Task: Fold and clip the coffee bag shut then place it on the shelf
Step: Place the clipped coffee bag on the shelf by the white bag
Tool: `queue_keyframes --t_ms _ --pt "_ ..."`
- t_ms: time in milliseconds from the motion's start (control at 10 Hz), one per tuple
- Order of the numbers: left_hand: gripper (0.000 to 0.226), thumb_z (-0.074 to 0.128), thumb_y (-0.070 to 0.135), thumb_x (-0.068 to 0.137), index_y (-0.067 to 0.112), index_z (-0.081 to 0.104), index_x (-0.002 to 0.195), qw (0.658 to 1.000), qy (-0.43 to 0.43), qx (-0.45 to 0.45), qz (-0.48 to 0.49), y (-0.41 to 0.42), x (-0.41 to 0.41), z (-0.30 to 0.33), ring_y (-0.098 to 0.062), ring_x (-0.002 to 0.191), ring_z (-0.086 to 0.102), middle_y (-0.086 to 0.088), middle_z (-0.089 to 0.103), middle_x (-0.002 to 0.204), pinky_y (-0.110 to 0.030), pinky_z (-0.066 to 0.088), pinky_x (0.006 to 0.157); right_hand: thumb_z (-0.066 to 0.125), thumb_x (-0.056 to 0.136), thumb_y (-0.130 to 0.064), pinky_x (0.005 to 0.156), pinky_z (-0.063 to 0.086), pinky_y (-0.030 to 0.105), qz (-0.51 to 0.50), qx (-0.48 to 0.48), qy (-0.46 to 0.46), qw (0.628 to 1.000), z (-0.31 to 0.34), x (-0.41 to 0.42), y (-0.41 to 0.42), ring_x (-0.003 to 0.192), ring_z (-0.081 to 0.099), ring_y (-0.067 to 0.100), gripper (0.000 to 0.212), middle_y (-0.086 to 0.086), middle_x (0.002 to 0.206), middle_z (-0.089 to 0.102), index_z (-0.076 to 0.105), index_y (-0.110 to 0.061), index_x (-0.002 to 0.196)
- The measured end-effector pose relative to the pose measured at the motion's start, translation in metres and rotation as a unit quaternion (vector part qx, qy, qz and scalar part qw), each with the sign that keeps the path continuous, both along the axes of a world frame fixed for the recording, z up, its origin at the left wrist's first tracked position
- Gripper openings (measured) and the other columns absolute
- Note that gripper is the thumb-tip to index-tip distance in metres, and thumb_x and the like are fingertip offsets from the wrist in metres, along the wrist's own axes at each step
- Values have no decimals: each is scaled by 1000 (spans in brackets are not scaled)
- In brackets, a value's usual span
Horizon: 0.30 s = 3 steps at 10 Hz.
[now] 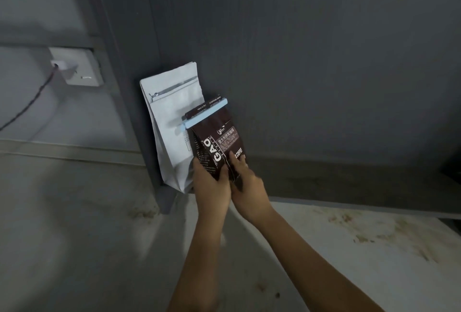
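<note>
A dark brown coffee bag (219, 140) with white lettering stands tilted inside the dark grey shelf (324, 177). A light blue clip (205, 114) runs across its folded top. My left hand (212, 182) grips the bag's lower left side. On the bag's lower right front, my right hand (245, 187) holds it with fingers pressed on. The bag's bottom is hidden behind both hands, so I cannot tell whether it rests on the shelf floor.
A taller white pouch (172, 127) with a zip strip leans in the shelf's left corner, just behind the coffee bag. A white wall socket (77, 67) with a plugged cable is on the left wall. A stained white surface (349, 249) lies below.
</note>
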<state>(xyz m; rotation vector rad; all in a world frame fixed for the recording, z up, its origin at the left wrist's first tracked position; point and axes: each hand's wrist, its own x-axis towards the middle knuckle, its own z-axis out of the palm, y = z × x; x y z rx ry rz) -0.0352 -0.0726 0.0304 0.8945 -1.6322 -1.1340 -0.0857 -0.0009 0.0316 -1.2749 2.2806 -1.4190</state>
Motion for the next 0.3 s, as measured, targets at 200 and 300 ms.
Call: queue_keyframes --t_ms 200,300 --pt "48 64 9 83 3 47 128 992 -100 47 -67 -5 15 9 -20 101 58 -4 58 107 -23 40 79 61 81 -2 102 30 16 66 40 -30 997 7 -2 17 126 45 22 64 11 144 42 35 -17 138" --pt "50 64 26 87 -3 50 124 968 -212 88 -97 -13 38 28 -34 114 56 -21 58 126 -27 37 78 62 83 -4 103 42 33 158 95 -50 982 37 -16 37 115 54 15 53 9 131 56 44 -14 132"
